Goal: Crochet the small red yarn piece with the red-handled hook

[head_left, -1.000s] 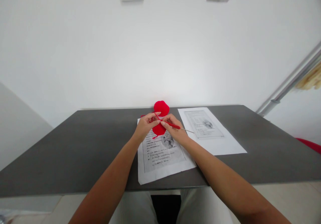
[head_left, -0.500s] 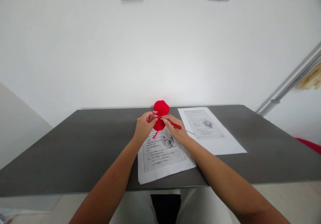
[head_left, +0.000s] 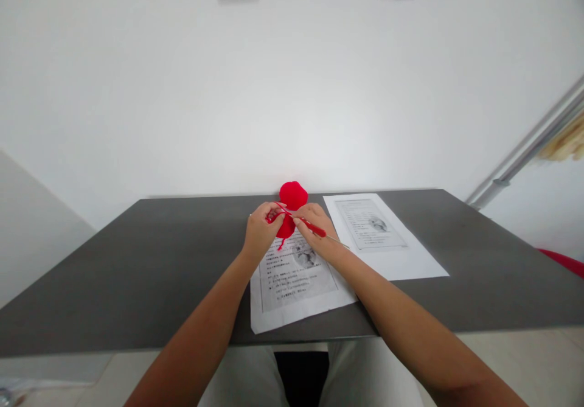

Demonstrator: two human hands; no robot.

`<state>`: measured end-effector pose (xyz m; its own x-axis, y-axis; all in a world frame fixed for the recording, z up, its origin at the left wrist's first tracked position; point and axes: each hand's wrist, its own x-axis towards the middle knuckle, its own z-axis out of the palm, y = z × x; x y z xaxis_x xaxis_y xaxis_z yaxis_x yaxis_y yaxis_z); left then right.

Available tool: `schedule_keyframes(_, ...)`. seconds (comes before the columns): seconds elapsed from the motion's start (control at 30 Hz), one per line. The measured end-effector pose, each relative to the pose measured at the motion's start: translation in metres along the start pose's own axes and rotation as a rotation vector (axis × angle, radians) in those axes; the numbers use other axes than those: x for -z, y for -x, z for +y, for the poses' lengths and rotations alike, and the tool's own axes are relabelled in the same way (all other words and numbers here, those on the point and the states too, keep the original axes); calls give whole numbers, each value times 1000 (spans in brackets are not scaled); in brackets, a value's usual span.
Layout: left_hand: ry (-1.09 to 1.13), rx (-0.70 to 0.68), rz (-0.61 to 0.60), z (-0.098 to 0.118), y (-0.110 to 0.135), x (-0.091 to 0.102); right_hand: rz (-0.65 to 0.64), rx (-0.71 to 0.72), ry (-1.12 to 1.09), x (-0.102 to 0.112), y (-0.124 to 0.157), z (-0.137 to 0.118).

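My left hand pinches a small red crochet piece, and a strand of red yarn runs up over its fingers. A short yarn tail dangles below the piece. In my right hand is a crochet hook with a red grip and a thin metal shaft slanting down to the right. The hook's tip meets the yarn at the upper edge of the piece, between both hands; the exact loop is too small to make out. Just behind the hands rests a red ball of yarn.
Under the hands lies a printed sheet near the front edge of the dark table. To the right is a second printed sheet. A white wall rises behind the table, and a grey pipe slants at the right.
My right hand has tilted slightly and the crochet hook's shaft has shifted a little left and down. The red piece has turned slightly in my left hand and shows less of its right side.
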<state>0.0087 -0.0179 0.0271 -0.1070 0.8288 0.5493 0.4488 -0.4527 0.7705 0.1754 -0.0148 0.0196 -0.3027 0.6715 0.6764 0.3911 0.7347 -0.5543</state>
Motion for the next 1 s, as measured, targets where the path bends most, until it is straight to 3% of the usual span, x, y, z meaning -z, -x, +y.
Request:
schedule_keyframes(0.23, -64, -46, 3, 1, 0, 3, -19, -245, -270, -3, 3, -2)
schedule_keyframes(0.47, -11, -2, 10, 3, 0, 2, -119, -156, -326, 1, 2, -6)
schedule_keyframes(0.8, 415, 272, -75, -4, -6, 6, -66, -333, -752, -2, -2, 3)
schedule_keyframes(1.0, 660, 369, -116, 1, -8, 10, -173, -378, -913, 13, -8, 4)
